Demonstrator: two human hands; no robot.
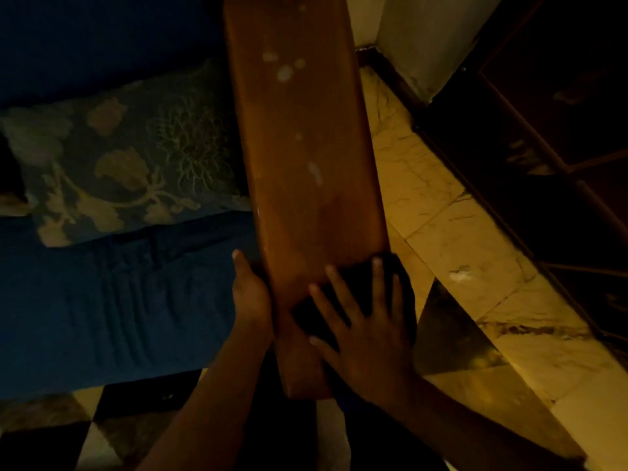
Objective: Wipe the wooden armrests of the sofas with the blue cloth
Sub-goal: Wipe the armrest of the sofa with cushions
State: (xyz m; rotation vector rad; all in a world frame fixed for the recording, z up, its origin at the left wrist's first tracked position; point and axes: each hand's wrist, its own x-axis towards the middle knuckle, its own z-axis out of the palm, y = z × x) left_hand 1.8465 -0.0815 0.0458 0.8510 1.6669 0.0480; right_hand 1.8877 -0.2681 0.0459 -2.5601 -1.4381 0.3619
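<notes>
A long wooden armrest [306, 158] runs from the top of the view down to its near end between my hands, with pale spots on its upper part. The cloth [319, 300], dark in this dim light, lies flat on the armrest's near end. My right hand [367, 331] rests on the cloth with fingers spread, pressing it onto the wood. My left hand [249, 294] grips the armrest's left edge beside the sofa seat.
A blue sofa seat [119, 300] with a floral cushion [122, 158] lies left of the armrest. Yellowish marble floor tiles [441, 205] run along the right, beside dark wooden furniture [560, 147] and a pale wall corner [418, 35].
</notes>
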